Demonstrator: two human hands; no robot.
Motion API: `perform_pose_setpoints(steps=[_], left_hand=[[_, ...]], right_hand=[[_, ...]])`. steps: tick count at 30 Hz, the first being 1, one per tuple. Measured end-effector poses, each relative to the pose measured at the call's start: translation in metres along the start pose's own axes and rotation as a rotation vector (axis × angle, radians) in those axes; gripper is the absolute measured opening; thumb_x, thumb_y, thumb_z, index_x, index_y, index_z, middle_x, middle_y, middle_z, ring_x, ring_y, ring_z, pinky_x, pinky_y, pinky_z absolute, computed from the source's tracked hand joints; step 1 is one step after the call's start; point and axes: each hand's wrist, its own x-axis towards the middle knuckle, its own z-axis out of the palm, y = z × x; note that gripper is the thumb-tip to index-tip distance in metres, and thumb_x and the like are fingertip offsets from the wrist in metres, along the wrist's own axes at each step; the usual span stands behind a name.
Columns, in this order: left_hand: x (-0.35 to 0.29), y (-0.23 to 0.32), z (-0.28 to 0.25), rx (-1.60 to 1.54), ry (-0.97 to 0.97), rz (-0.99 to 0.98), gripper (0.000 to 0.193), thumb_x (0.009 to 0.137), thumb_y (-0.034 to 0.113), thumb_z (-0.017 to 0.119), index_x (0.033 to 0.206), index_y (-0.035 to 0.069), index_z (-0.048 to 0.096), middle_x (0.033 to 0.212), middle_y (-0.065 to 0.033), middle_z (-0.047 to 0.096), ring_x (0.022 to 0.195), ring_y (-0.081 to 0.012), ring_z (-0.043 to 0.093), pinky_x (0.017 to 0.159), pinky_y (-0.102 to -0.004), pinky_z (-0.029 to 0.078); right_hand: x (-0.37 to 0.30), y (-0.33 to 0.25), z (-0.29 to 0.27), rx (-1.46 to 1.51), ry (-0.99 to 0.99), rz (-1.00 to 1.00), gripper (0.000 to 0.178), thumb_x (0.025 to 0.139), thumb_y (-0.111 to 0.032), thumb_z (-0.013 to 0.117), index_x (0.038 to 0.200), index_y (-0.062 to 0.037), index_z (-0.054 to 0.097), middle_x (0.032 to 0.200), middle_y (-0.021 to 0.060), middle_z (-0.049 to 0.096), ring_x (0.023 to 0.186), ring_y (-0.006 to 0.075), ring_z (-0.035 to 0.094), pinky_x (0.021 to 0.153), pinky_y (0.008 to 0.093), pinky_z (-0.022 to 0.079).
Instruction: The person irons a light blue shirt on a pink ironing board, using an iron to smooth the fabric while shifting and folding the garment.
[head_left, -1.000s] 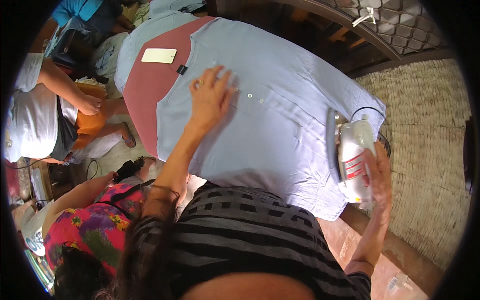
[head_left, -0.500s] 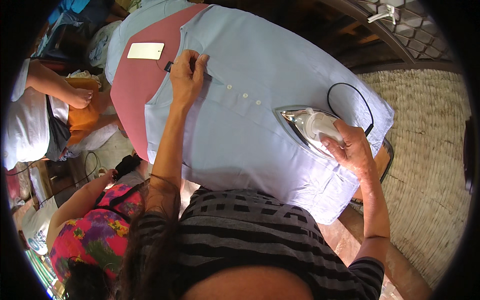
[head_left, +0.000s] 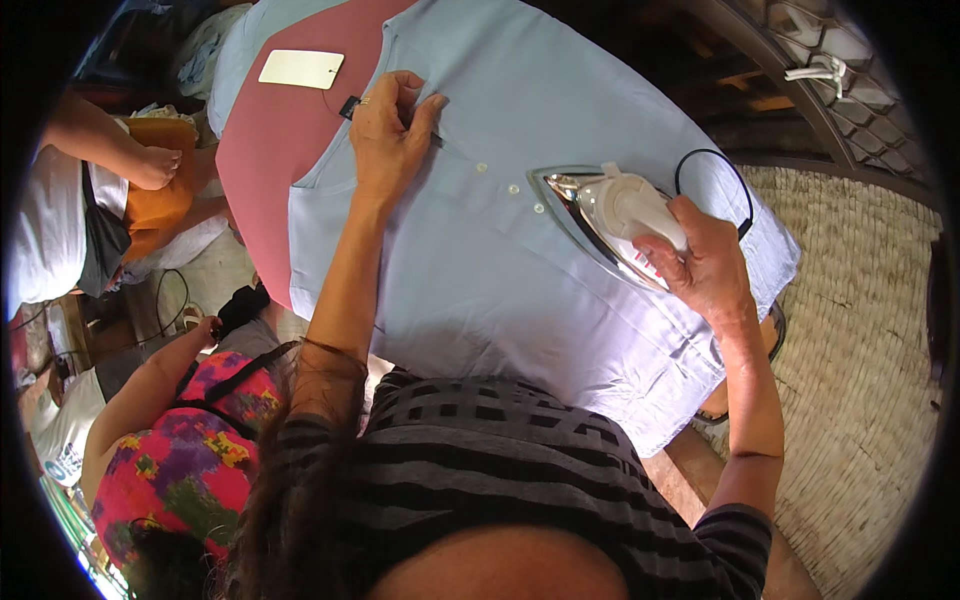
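Observation:
A light blue shirt (head_left: 470,270) with a short row of pale buttons is spread over a board with a dusty red cover (head_left: 262,190). My right hand (head_left: 708,262) grips the handle of a white clothes iron (head_left: 625,212). The iron's silver soleplate lies on the shirt, its tip beside the buttons. Up at the neckline, my left hand (head_left: 385,140) has its fingers curled onto the shirt and appears to pinch the cloth. Close to those fingers are a small dark label (head_left: 349,107) and a blank-looking cream tag (head_left: 301,69) on a string.
A black cord (head_left: 690,158) loops from the iron across the shirt. At left sits a person in a bright flowered top (head_left: 185,440); another person's bare foot (head_left: 158,168) rests farther up. A metal lattice (head_left: 850,110) stands at far right, above woven matting (head_left: 840,330).
The iron has slid up and slightly left over the shirt, nearer the buttons, with my right hand still on it. My left hand stays at the neckline; the whole view has shifted a little.

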Motion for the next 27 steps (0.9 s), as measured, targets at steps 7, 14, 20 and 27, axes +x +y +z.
perform_pose_setpoints(steps=[7, 14, 20, 27], left_hand=[[0.000, -0.011, -0.004, 0.043, -0.027, 0.126, 0.015, 0.087, 0.009, 0.073, 0.098, 0.004, 0.064, 0.078, -0.0003, 0.062, 0.068, -0.0067, 0.054, 0.062, -0.0220, 0.043], [-0.002, -0.004, -0.005, 0.089, -0.019, 0.172, 0.015, 0.085, 0.009, 0.074, 0.098, 0.005, 0.066, 0.075, 0.0002, 0.055, 0.067, -0.0087, 0.051, 0.062, -0.0244, 0.042], [-0.003, -0.013, -0.003, 0.004, -0.035, 0.131, 0.019, 0.085, 0.009, 0.075, 0.101, 0.004, 0.065, 0.070, 0.0013, 0.051, 0.063, -0.0072, 0.047, 0.058, -0.0236, 0.040], [-0.003, 0.006, -0.026, 0.193, -0.130, 0.223, 0.033, 0.086, 0.023, 0.075, 0.110, 0.005, 0.062, 0.074, -0.0087, 0.062, 0.071, -0.0194, 0.060, 0.066, -0.0341, 0.048]], right_hand=[[0.045, -0.006, 0.000, -0.072, -0.010, -0.141, 0.044, 0.087, -0.046, 0.071, 0.093, -0.0034, 0.060, 0.076, 0.0185, 0.068, 0.070, 0.0385, 0.069, 0.057, 0.0402, 0.053], [0.072, -0.013, 0.007, -0.113, 0.002, -0.200, 0.044, 0.086, -0.049, 0.071, 0.094, -0.0064, 0.065, 0.072, 0.0166, 0.067, 0.067, 0.0375, 0.066, 0.060, 0.0425, 0.051], [0.095, -0.032, 0.017, -0.107, 0.034, -0.149, 0.041, 0.089, -0.047, 0.066, 0.093, -0.0062, 0.068, 0.072, 0.0175, 0.068, 0.070, 0.0358, 0.068, 0.064, 0.0425, 0.052], [0.077, -0.028, 0.002, -0.084, 0.005, -0.111, 0.047, 0.092, -0.045, 0.062, 0.091, 0.0018, 0.066, 0.075, 0.0222, 0.066, 0.071, 0.0368, 0.066, 0.068, 0.0433, 0.050]])
